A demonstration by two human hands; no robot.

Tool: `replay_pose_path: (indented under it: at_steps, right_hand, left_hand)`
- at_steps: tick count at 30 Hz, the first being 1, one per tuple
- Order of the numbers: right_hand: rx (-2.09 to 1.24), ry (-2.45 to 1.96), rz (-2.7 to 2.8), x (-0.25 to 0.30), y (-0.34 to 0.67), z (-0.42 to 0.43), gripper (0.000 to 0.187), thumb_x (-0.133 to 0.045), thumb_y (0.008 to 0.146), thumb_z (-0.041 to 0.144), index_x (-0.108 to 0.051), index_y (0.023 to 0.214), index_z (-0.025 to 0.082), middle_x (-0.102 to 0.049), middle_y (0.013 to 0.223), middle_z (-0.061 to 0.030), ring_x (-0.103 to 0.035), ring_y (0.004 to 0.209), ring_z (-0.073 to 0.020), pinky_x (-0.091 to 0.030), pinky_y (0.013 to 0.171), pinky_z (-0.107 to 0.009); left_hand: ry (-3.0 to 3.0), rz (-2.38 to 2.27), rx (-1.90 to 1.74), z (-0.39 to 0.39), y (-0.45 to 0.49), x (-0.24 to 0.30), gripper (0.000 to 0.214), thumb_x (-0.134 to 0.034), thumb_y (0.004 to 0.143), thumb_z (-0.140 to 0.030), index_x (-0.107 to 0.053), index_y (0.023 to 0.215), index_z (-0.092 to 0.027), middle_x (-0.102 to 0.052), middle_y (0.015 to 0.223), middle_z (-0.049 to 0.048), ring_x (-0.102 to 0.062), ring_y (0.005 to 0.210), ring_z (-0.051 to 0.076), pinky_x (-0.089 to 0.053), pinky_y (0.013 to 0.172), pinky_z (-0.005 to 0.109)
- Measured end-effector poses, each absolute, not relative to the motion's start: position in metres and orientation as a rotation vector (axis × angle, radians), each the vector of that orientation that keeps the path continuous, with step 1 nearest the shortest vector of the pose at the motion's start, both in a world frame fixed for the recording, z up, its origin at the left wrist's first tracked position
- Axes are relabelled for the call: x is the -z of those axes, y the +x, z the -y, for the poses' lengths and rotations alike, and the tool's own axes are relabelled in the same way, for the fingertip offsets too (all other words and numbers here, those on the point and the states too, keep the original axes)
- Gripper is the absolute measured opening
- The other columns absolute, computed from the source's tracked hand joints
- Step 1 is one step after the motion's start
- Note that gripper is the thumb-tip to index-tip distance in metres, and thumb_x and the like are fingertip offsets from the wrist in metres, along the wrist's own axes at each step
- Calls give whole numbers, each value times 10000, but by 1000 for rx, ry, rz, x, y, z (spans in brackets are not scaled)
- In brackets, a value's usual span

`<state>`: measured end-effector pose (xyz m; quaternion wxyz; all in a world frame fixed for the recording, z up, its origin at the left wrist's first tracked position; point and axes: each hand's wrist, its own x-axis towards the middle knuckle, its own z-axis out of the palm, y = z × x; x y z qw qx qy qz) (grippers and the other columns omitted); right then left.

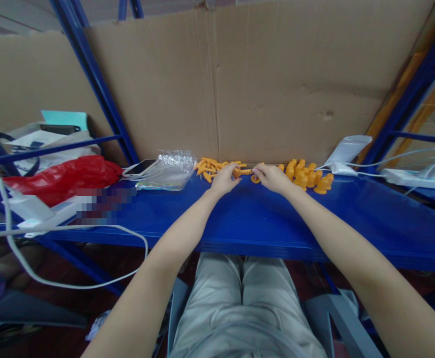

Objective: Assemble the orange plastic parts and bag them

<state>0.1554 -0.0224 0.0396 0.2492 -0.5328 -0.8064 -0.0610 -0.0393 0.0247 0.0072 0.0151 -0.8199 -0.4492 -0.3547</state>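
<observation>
Both my arms reach forward over a blue metal shelf. My left hand is closed in a pinch on a small orange plastic part. My right hand is also closed, fingers pinching another orange piece close to the left one. A pile of thin orange screw-like pieces lies just left of my hands. A group of stubby orange pieces stands upright just right of them.
A clear plastic bag and a phone lie left of the parts, then a red bag. White cables hang off the front left. A white pouch and a power strip sit right. Cardboard backs the shelf.
</observation>
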Motion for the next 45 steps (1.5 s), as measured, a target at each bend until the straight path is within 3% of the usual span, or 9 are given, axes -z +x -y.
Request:
replay_pose_path:
  at_steps: [8, 13, 17, 21, 29, 36, 40, 45]
  right_hand:
    - [147, -1460, 1978, -43, 169, 14, 256, -502, 955, 373, -680, 997, 194, -731, 931, -82, -647, 847, -215, -451, 747, -291]
    - [193, -1533, 1864, -44, 175, 9, 194, -516, 952, 326, -651, 937, 188, -717, 928, -95, -641, 847, -218, -441, 748, -297]
    - [237, -1626, 1814, -49, 182, 10, 178, -499, 954, 289, -648, 949, 193, -717, 970, -107, -649, 914, -242, -450, 784, -316]
    - [248, -1715, 1783, -53, 193, 10, 194, -495, 948, 299, -662, 955, 201, -722, 996, -116, -652, 967, -267, -467, 800, -336]
    - [297, -2034, 1679, -63, 219, 9, 272, -513, 936, 292, -717, 1065, 166, -736, 1079, -167, -685, 1041, -298, -509, 846, -375]
    - [252, -2294, 1919, -62, 239, 3, 258, -613, 848, 231, -754, 1043, 141, -757, 1021, -176, -717, 991, -282, -530, 778, -344]
    - [182, -2392, 1995, -63, 243, 3, 267, -677, 819, 231, -757, 1049, 123, -757, 1016, -184, -723, 972, -284, -530, 737, -330]
    - [158, -2439, 2003, -62, 246, 4, 308, -681, 837, 260, -748, 1100, 113, -738, 1099, -190, -708, 1036, -283, -538, 809, -329]
  left_hand:
    - [-2454, 1361, 1183, -13, -35, -13, 423, -514, 944, -183, -564, 1364, -190, -671, 1184, 96, -635, 1074, 203, -494, 974, 331]
    - [-2431, 1348, 1249, -10, -35, -18, 430, -441, 986, -192, -579, 1393, -208, -714, 1105, 89, -652, 1034, 187, -498, 983, 329]
    - [-2389, 1408, 1324, -16, -38, -17, 363, -479, 954, -154, -681, 1253, -190, -743, 1146, 84, -673, 1055, 186, -506, 979, 316]
    - [-2350, 1573, 1278, -19, -41, -18, 296, -531, 920, -142, -744, 1124, -162, -776, 1063, 73, -709, 952, 188, -528, 925, 298]
    - [-2339, 1692, 1190, -10, -37, -22, 315, -552, 926, -184, -748, 1172, -172, -785, 1042, 71, -712, 904, 188, -518, 890, 287]
    - [-2347, 1649, 1192, -11, -37, -22, 312, -511, 954, -267, -788, 1055, -164, -789, 942, 71, -711, 869, 202, -509, 830, 273]
    - [-2363, 1661, 1153, -13, -37, -21, 309, -510, 946, -240, -797, 1036, -168, -792, 977, 76, -715, 927, 219, -520, 873, 297]
    - [-2452, 1719, 1053, -13, -37, -20, 314, -528, 929, -230, -781, 1113, -203, -785, 1053, 69, -710, 1003, 231, -530, 939, 342]
